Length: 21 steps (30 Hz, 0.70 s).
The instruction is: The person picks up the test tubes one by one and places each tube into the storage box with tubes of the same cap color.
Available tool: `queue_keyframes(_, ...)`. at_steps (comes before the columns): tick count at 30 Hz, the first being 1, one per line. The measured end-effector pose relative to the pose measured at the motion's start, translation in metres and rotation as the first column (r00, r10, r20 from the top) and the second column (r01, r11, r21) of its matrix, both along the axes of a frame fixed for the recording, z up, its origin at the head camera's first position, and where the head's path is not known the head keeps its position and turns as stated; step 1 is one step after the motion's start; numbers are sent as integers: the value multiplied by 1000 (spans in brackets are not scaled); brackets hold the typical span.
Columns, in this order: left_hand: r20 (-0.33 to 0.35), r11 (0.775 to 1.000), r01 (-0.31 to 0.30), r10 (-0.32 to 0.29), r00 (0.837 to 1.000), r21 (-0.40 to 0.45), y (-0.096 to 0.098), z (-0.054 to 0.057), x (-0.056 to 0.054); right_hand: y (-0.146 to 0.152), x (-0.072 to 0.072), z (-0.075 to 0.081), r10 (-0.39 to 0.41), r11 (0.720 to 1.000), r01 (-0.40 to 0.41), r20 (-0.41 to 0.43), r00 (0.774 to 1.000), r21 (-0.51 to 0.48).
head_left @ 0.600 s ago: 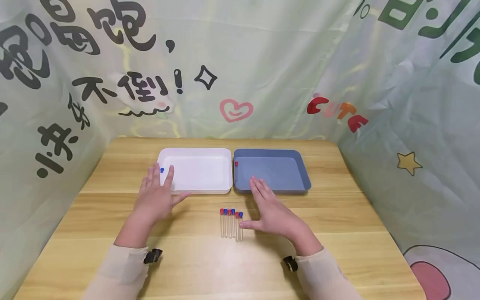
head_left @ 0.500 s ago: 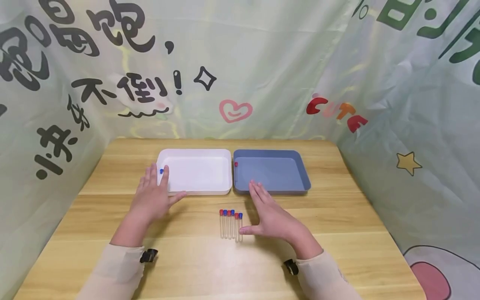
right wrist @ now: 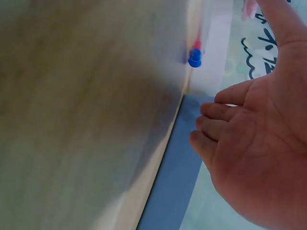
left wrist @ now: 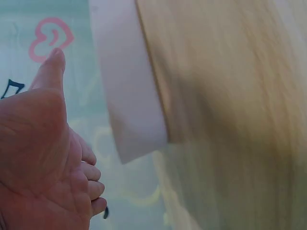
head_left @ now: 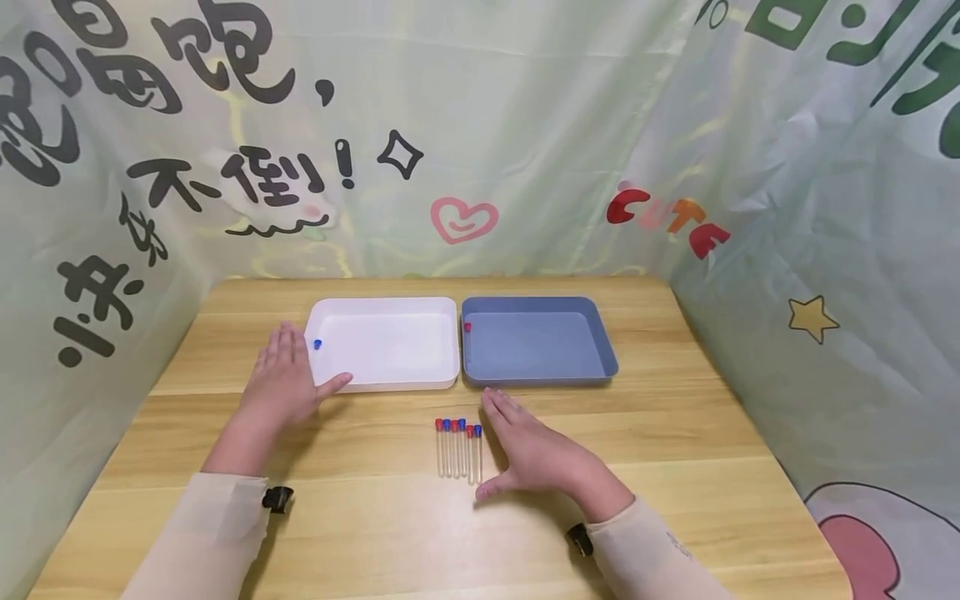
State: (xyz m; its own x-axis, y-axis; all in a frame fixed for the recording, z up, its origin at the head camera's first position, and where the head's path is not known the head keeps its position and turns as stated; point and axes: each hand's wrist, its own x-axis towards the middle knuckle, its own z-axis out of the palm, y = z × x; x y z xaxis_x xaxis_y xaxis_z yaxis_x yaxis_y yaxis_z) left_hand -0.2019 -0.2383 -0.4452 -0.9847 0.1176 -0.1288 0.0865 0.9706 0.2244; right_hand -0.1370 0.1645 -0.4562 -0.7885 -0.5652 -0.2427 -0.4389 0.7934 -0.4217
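My left hand (head_left: 281,379) hangs beside the left end of the white tray (head_left: 382,385), fingers straight and thumb spread along its front edge. Inside that tray, near its left wall, shows a small blue cap (head_left: 318,344). A small red cap (head_left: 468,327) lies by the left wall of the blue-grey tray (head_left: 540,382). In front of the trays, several slim clear tubes (head_left: 454,454) with red and blue caps lie side by side. Just right of them is my right hand (head_left: 536,450), thumb apart and fingers extended, holding nothing. In the right wrist view a blue cap (right wrist: 194,58) shows beyond the fingers.
The two trays stand side by side at the back of the wooden table (head_left: 360,517). A printed cloth (head_left: 540,150) hangs behind the table and along both sides. Each sleeve has a small black device (head_left: 278,499) at the cuff.
My left hand has moved left, off the white tray's corner, uncovering the blue cap. My right hand has drawn back from the blue-grey tray toward the front. The head view has shifted slightly.
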Motion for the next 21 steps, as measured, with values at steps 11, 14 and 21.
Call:
queue_keyframes(11, 85, 1000, -7, 5, 996, 22, -8, -18, -11, -6, 1, -1, 11, 998, -15, 72, 997, 64)
queue_keyframes(14, 99, 999, -8, 5, 995, 33, -8, -20, -13, -8, 1, -3, 18, 996, -23, 67, 998, 83)
queue_keyframes(21, 117, 1000, -14, 11, 993, 28, -7, -21, -15, -9, 1, -4, 49, 993, -53, 36, 998, 108)
